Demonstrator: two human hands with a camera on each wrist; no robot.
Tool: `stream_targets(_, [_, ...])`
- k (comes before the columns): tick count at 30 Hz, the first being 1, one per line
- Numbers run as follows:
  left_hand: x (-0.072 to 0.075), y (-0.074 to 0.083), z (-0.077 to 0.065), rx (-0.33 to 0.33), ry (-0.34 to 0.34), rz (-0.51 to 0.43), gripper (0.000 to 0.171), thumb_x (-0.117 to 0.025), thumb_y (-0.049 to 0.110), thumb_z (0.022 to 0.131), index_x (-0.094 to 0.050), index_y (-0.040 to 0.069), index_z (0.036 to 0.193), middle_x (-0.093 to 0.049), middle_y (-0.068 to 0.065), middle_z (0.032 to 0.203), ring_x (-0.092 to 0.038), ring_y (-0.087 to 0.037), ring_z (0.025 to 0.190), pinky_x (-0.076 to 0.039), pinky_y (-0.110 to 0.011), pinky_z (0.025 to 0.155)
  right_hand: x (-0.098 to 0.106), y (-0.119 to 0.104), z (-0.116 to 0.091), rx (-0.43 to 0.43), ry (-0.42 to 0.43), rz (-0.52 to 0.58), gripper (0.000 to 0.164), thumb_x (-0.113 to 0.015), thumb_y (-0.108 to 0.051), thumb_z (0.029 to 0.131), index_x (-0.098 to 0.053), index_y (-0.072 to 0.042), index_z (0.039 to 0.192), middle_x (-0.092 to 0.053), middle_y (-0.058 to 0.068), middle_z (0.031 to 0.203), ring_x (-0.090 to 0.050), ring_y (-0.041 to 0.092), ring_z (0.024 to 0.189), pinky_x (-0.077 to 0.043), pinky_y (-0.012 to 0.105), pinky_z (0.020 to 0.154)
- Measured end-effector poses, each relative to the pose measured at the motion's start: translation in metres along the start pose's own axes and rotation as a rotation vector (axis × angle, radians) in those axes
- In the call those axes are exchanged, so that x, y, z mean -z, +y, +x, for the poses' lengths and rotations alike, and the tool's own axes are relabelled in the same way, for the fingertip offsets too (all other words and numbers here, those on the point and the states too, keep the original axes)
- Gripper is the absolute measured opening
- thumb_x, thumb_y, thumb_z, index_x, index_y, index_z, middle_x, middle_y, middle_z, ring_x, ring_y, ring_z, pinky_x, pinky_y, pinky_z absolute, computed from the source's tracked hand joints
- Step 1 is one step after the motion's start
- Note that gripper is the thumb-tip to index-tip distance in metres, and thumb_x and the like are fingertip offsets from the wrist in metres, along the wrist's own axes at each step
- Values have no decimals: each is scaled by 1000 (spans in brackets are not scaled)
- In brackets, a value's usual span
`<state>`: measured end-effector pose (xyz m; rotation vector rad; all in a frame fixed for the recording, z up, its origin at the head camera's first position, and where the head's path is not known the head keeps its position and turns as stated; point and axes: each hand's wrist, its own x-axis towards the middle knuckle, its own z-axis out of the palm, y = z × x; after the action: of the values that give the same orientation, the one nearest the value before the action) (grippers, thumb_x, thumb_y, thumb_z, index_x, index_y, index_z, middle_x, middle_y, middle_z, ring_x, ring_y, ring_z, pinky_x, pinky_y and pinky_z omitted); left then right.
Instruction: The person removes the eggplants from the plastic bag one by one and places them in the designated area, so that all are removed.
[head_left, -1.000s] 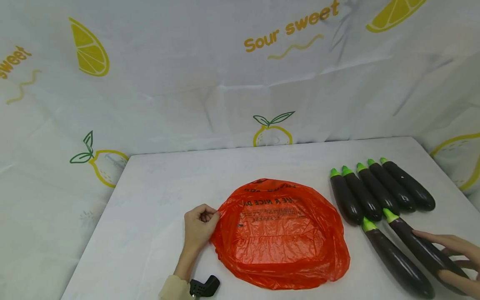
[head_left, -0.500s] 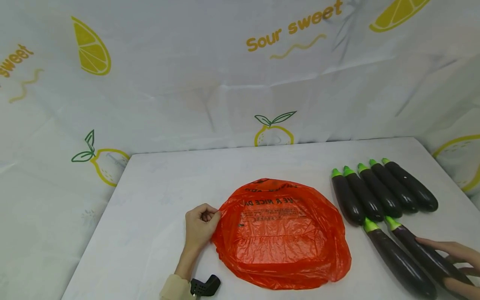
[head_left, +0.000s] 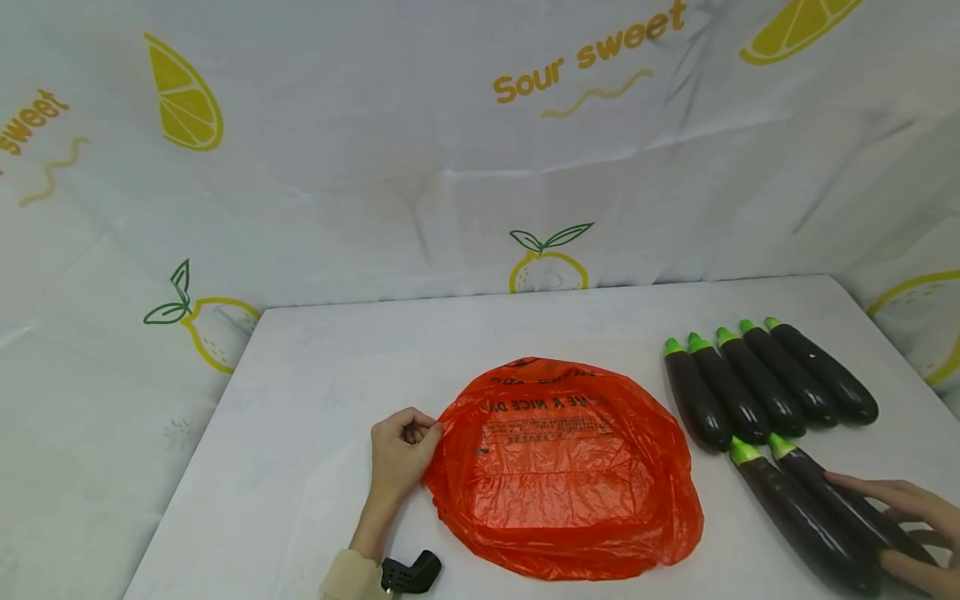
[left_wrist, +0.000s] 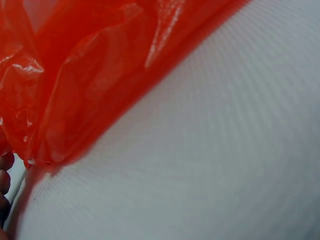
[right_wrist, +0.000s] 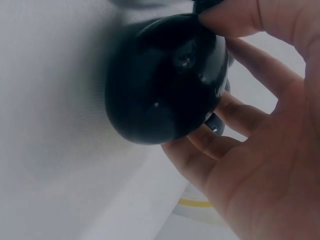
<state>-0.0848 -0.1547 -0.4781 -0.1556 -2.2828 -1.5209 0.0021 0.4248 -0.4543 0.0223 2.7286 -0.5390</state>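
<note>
A red plastic bag [head_left: 555, 492] lies spread on the white table with its mouth open upward and dark print inside. My left hand [head_left: 402, 454] pinches its left rim between thumb and curled fingers; in the left wrist view the bag [left_wrist: 100, 85] slopes down to the fingertips at the edge. At the lower right, my right hand [head_left: 918, 525] holds an eggplant [head_left: 840, 496] with a bright green stem. In the right wrist view, thumb and fingers curve round this eggplant's [right_wrist: 165, 85] thick end. Another eggplant [head_left: 802, 525] lies right along its left side.
Several more eggplants [head_left: 765, 392] lie in a slanted row behind the two front ones, stems toward the back. A white cloth [head_left: 360, 167] with lemon prints hangs behind the table [head_left: 300, 433]. A black device [head_left: 411, 573] sits at the left wrist.
My right hand has drawn the eggplant slightly toward me and left, close against the neighbouring one. The left hand and bag stay put; the view shifts slightly.
</note>
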Motion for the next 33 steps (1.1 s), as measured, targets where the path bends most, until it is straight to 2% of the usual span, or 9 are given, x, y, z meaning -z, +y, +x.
stream_targets(10, [1, 1, -1, -2, -4, 6, 18, -74, -3, 80, -73, 13, 71, -60, 0, 60, -46, -1, 55, -39, -17, 51, -1, -6, 0, 5, 53, 12, 85, -82, -12, 77, -41, 5, 149, -54, 35, 125, -64, 34, 91, -57, 55, 67])
stream_targets(19, [0, -2, -1, -13, -8, -21, 15, -76, -1, 81, -73, 13, 75, -60, -1, 62, -47, -2, 57, -41, -16, 53, -6, -5, 3, -22, 112, 14, 79, -83, -13, 77, -47, 5, 145, -54, 39, 121, -63, 48, 90, -57, 55, 64])
stream_targets(28, [0, 0, -1, 5, -37, -30, 7, -77, 2, 81, -75, 9, 80, -64, -2, 65, -49, -3, 59, -43, -17, 55, -6, -5, 1, -10, 125, -9, 81, -84, -15, 77, -47, 4, 146, -53, 39, 122, -61, 50, 93, -56, 56, 65])
stream_targets(31, [0, 0, -1, -4, -35, -32, 7, -78, 1, 81, -75, 7, 81, -65, -4, 65, -49, -2, 59, -43, -16, 55, -5, -10, -1, 8, 166, -15, 82, -85, -12, 76, -46, 4, 146, -51, 40, 124, -58, 55, 96, -54, 62, 66])
stream_targets(33, [0, 1, -1, -11, -31, -34, 6, -78, 1, 80, -76, 6, 81, -66, -5, 66, -49, -2, 60, -44, -16, 55, -3, -20, -4, 33, 238, -23, 77, -85, -10, 75, -50, 4, 142, -51, 39, 124, -54, 57, 98, -51, 67, 67])
